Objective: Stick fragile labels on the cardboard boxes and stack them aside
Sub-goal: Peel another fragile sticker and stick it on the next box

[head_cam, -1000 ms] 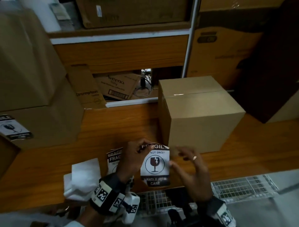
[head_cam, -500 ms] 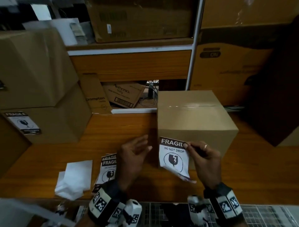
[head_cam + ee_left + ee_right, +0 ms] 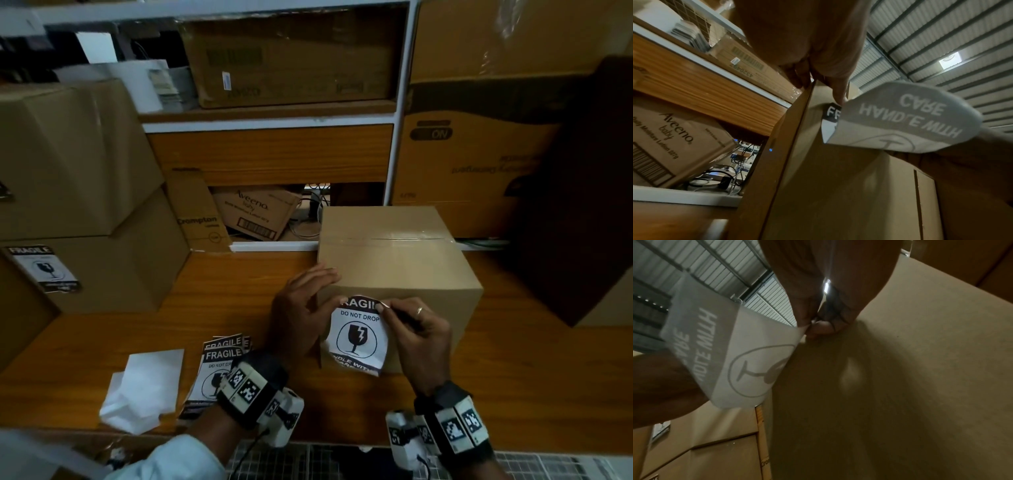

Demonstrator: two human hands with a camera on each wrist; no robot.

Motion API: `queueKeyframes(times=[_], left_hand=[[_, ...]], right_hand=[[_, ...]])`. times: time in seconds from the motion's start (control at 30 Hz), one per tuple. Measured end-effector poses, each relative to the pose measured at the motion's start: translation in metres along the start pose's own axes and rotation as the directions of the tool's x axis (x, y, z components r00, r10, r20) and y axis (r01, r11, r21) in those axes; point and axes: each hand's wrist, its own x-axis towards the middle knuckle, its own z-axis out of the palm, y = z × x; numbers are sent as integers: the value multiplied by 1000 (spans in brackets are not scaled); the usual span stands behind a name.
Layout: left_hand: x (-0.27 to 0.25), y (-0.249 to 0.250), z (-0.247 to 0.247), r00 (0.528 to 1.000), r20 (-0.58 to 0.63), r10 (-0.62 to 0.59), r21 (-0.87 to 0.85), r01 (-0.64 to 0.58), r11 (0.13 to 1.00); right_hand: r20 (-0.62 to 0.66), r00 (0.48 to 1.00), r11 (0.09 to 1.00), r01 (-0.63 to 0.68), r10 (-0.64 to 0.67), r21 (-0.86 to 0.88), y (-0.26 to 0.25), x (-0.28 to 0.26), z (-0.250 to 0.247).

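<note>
A second ago both hands held the label (image 3: 359,334) low over the desk, short of the box (image 3: 397,270). Now its top edge lies against the box's near face while its lower part curls free. The right hand (image 3: 416,337) pinches the top corner, and the left hand (image 3: 301,308), its grip released, rests on the box's left corner.

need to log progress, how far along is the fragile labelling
Done: the lower box of the stack at left already wears a label. In hand: the right hand pinches a label's top corner at the front of the box on the table, left hand at its upper left edge; its bottom curls free. Left: pressing it flat, stacking that box, spare labels waiting.
</note>
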Motion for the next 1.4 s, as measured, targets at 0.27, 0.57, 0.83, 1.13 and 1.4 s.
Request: queueKeyframes(times=[0.27,0.57,0.83,1.13,1.4], left_hand=[[-3,-9,10,997,-45,62,31,-60,998],[3,-17,18,981,-143,134,94,-121,988],[4,-21,18,982,-122,143,102,-131,986],[0,-21,22,980,-123,159,94,-148,985],[2,-22,20,981,-90,173,142,-159,977]], right_hand=[[-22,999,998,39,-40,-49,3,4,1],[-29,996,983,78,-84,-167,2,5,0],[-29,974,887,193,-226,-420,6,7,-3],[-25,967,772,188,-255,-607,-3,8,2],[-1,967,660,174,-255,-731,-14,14,2]])
